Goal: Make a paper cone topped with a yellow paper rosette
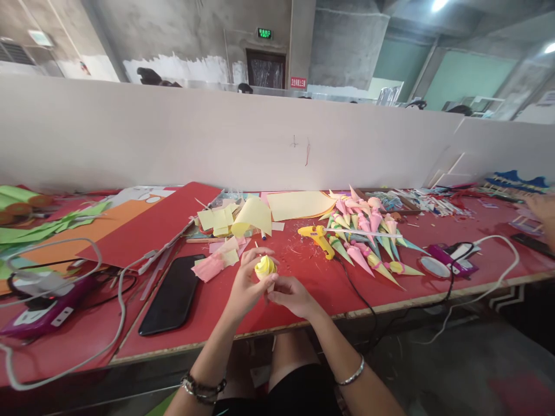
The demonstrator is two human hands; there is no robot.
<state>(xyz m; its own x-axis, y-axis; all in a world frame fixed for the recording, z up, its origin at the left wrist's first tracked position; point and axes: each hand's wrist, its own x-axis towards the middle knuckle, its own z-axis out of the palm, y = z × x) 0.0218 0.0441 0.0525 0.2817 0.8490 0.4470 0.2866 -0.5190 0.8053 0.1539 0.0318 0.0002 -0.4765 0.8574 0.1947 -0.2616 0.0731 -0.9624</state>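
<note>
My left hand [246,284] and my right hand [291,294] meet over the front of the red table [312,277]. Between them they hold a small paper cone with a curled yellow top [265,267]. The left fingers wrap round the yellow top and the right fingers pinch the cone's lower end. A yellow glue gun [317,237] lies just beyond my right hand. A pile of finished pink, green and yellow paper cones [368,234] lies to its right. Yellow paper pieces [236,219] and a pink scrap [208,267] lie just past my left hand.
A black phone [172,294] lies left of my hands. Red and orange card sheets [130,225], green paper [26,228], cables and a purple device [39,309] fill the left. A purple power strip [453,259] lies right. Another person's hand [544,214] shows at far right. A white partition [260,138] backs the table.
</note>
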